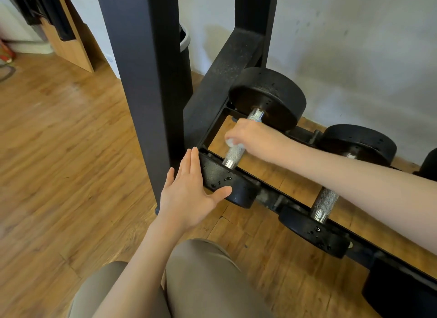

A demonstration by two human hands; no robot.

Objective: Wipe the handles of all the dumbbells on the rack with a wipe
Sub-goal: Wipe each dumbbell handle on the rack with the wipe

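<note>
Head view: you are crouching at the bottom tier of a black dumbbell rack [146, 81] standing on a wood floor [59, 140] against a pale wall. The leftmost dumbbell [267, 97] is lying across the rails, a second dumbbell [354, 145] just beside it. Your left hand [189, 194] is resting flat and open, fingers straight, against the near weight head. Your right hand [250, 137] is curling round the knurled handle [234, 154], pressing a white wipe [230, 142] onto it mid-shaft. This handle looks to be the one in hand; the second handle [325, 203] is likely waiting, calling for a shift rightward.
</note>
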